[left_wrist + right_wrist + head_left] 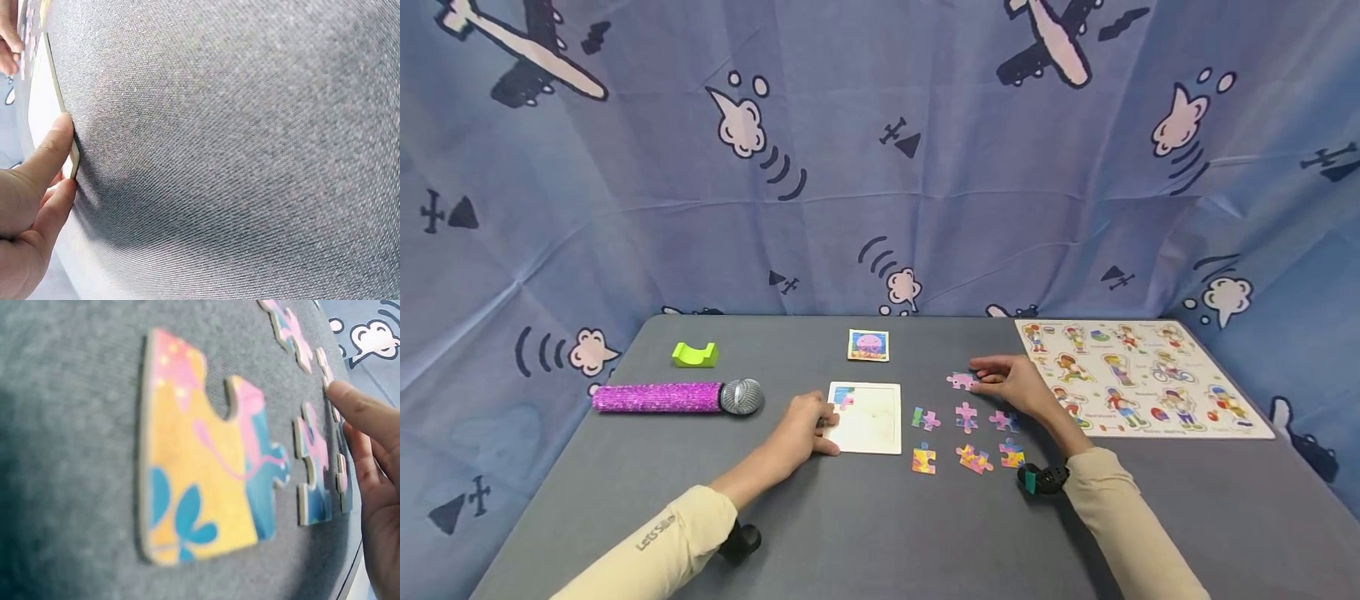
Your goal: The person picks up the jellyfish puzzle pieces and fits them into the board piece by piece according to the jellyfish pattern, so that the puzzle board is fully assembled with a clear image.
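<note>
left hand (802, 423) grips white tray (871, 425) — right hand (1017, 388) at pink piece (960, 381), grip unclear

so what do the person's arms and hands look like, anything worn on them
Both sleeves are pale cream. The left sleeve carries small dark lettering, partly unreadable; none shows on the right sleeve. Each wrist has a black device, the left one plain, the right one with a teal patch. No gloves show on either hand.
</note>
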